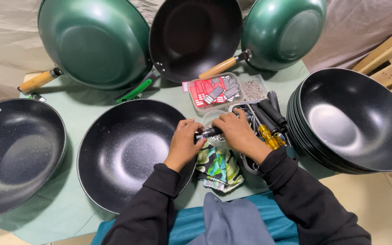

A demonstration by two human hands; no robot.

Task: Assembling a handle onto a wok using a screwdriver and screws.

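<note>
At the rim of the handleless black wok [123, 154], my left hand [184, 143] and right hand [237, 131] both pinch a black handle [210, 132]; I judge fitting under way, alignment and screws next.

My left hand [184, 140] and my right hand [237, 131] are bare, with no gloves, rings or watch that I can see. Both my arms are covered by long black sleeves of soft, matte cloth that reach down to the wrists and end in plain snug cuffs. The fabric bunches into loose folds along the forearms and carries no print, stripe or marking
</note>
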